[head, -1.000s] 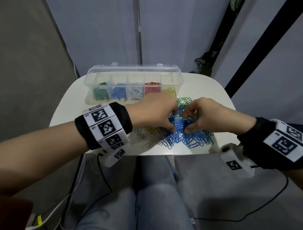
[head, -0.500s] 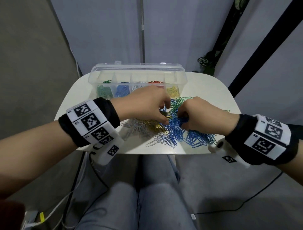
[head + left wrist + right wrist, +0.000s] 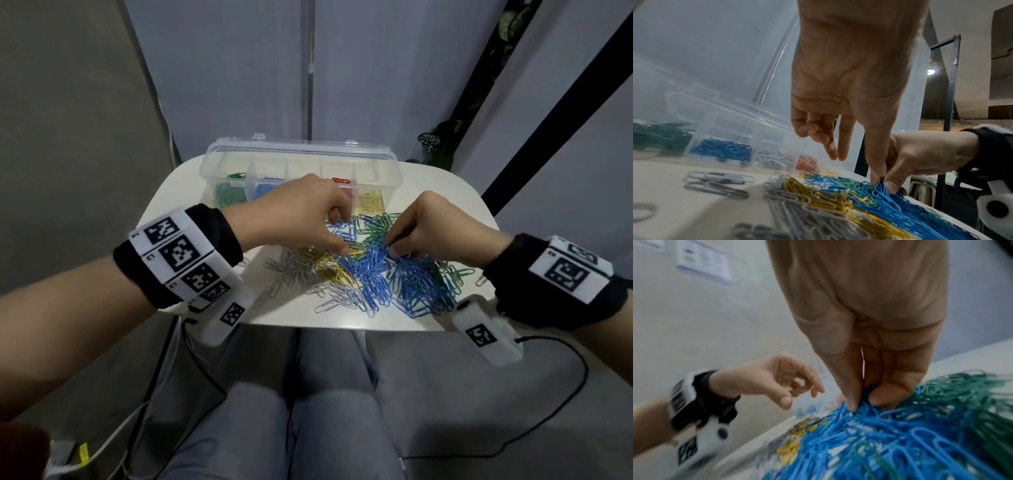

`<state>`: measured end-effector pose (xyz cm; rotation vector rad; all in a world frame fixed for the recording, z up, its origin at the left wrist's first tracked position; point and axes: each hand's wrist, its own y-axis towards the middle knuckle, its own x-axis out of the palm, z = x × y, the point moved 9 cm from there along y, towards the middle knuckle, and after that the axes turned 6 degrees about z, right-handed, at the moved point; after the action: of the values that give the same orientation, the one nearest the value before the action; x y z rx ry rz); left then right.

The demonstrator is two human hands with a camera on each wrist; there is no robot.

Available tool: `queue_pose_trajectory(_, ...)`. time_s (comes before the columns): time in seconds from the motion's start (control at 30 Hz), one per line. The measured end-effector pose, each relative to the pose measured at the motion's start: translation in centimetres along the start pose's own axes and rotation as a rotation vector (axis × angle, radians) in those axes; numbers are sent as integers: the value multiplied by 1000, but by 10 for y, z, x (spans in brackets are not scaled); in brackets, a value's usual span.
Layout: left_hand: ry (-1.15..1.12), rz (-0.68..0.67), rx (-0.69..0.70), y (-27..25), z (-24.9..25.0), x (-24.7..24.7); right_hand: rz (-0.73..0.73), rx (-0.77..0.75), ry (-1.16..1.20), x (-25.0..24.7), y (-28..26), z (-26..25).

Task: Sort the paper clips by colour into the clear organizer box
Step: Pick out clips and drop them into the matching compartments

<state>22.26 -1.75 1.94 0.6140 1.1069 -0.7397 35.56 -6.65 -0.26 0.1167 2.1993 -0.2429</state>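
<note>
Sitting along the table's (image 3: 445,192) far edge, clear organizer box (image 3: 301,161) with green, blue, white, red, yellow clips in separate compartments. Spread over the middle toward the near edge, loose paper clips (image 3: 370,274). Right hand (image 3: 435,233) pinching blue clips between thumb and fingers; left hand (image 3: 301,212) loosely curled, holding nothing, thumb reaching the pile. No legible writing.

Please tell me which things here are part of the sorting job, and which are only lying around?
For the job:
clear organizer box
loose paper clips
right hand, pinching blue clips
left hand

Only lying around:
white table
black cable
plant
</note>
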Motion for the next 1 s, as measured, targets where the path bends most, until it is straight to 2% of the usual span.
queue_pose_trajectory(0.13,-36,38,-29,-3,-11,-10,44,184,368,-10,4,15)
queue_pose_trajectory(0.23,-78,71,-63,-8,-22,-18,8,328,623,-9,5,20)
queue_pose_trajectory(0.37,-146,131,-114,-19,-39,-33,-59,385,773,-5,8,14)
queue_pose_trajectory(0.5,-201,179,-174,-37,-57,-45,-89,307,791,-4,17,-16)
queue_pose_trajectory(0.73,-288,287,-315,-74,-102,-55,-56,108,692,3,62,-109)
queue_pose_trajectory(0.9,-268,283,-345,-88,-113,-55,23,60,517,27,94,-150)
queue_pose_trajectory(1.0,-255,258,-345,-92,-115,-52,13,78,411,42,103,-157)
